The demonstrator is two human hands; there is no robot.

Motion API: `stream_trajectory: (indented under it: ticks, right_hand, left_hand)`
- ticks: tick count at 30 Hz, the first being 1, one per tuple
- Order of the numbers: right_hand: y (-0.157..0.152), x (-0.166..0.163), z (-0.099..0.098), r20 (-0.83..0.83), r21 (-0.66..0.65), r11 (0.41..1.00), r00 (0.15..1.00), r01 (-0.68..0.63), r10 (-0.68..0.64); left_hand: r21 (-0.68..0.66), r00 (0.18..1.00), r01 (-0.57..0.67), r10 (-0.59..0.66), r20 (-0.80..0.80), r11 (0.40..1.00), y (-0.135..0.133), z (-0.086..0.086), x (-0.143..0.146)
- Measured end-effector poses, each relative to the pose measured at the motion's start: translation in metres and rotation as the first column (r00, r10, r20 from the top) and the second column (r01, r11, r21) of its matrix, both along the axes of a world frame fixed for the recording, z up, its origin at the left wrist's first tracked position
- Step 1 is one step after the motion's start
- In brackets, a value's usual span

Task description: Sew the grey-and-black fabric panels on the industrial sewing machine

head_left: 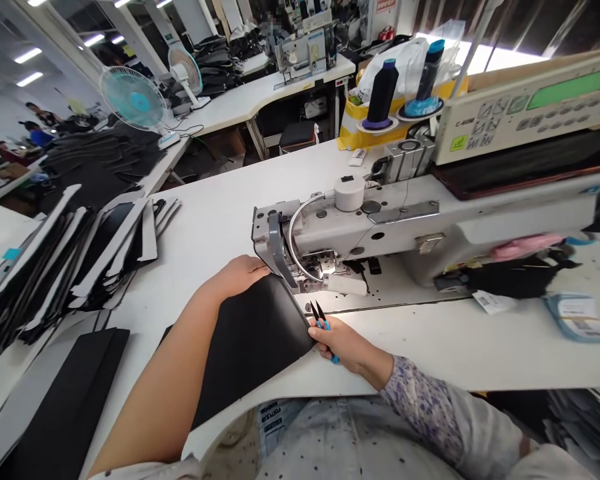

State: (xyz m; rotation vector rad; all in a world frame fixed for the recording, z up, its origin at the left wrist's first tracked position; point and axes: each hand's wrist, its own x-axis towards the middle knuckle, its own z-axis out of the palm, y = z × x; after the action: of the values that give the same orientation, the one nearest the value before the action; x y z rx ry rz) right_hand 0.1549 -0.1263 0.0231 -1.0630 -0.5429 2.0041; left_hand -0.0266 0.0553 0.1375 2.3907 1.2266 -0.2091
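Observation:
A black sheet of leather-like material [255,347] lies on the white table, its far edge reaching the sewing machine's [300,233] needle area. My left hand [240,275] rests at the sheet's far left edge, fingers stretched forward beside the machine head; the fingertips are partly hidden. My right hand [336,340] is closed around small thread snips [321,321] with blue handles and dark blades pointing up and away. Its thumb and fingers also touch the sheet's right corner. A lit lamp on a flexible metal neck [293,230] shines on the needle area.
Stacked black and grey cut pieces [95,260] lie left, near a folded black piece [75,400]. Thread cones [384,93] and a control panel [530,103] stand behind the machine. A blue-edged packet [580,317] lies right. Fans [135,100] and people are farther off.

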Motion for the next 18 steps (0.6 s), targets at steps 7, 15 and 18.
stream_trajectory:
  ticks: [7, 15, 18]
  right_hand:
    - [-0.002, 0.020, -0.008, -0.092, -0.040, 0.998, 0.995, -0.053, 0.049]
    - [-0.006, 0.030, -0.012, 0.586, 0.417, 0.864, 0.810, -0.284, -0.017]
    - [0.003, 0.042, -0.008, 0.822, 0.552, 0.678, 0.453, -0.485, -0.346]
  left_hand:
    - [-0.211, 0.999, -0.020, 0.030, 0.042, 0.977, -0.006, 0.001, -0.001]
    - [0.027, 0.968, -0.189, 0.191, -0.161, 0.982, -0.010, 0.016, -0.040]
    - [0.385, 0.778, -0.447, 0.563, -0.278, 0.807, -0.011, 0.057, -0.097]
